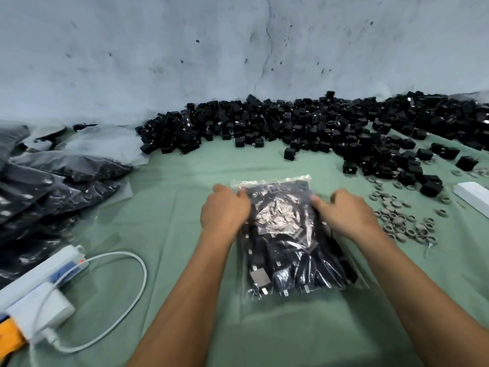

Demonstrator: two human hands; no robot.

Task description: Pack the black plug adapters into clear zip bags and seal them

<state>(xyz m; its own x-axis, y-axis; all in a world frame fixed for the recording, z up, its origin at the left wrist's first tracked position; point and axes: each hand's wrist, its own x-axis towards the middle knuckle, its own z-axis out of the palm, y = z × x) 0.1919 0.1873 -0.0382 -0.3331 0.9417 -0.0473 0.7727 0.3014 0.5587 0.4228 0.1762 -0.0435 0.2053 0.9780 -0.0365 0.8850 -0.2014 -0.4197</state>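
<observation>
A: Centre of the green table (169, 197), one filled zip bag (288, 234) lying flat, stuffed with black adapters. Long axis runs away from the person; the zip strip (271, 180) is the far end, just past both hands.

B: Hands?

A: Left hand (225, 210) on the bag's left side near the top, fingers curled down onto the plastic. Right hand (344, 211) mirrors it on the right side, fingers bent onto the film. Looks like both grip the bag, though motion blur at the fingertips makes a pinch versus a press hard to call.

B: Sealed?

A: Can't tell; the strip is too blurred. I'd guess the step is squeezing contents down before or while closing.

B: What does the next move turn on?

A: The strip lies across, left to right, just beyond the knuckles. Both hands are about equally near it, so either could slide forward and run along it.

B: Other stuff?

A: Loose adapter pile (304, 125) along the far wall, well apart from the bag. Packed bags (53, 186) stacked left. Grey rings (402, 215) scattered right. White power strip (39, 282) with its cable near left.
</observation>
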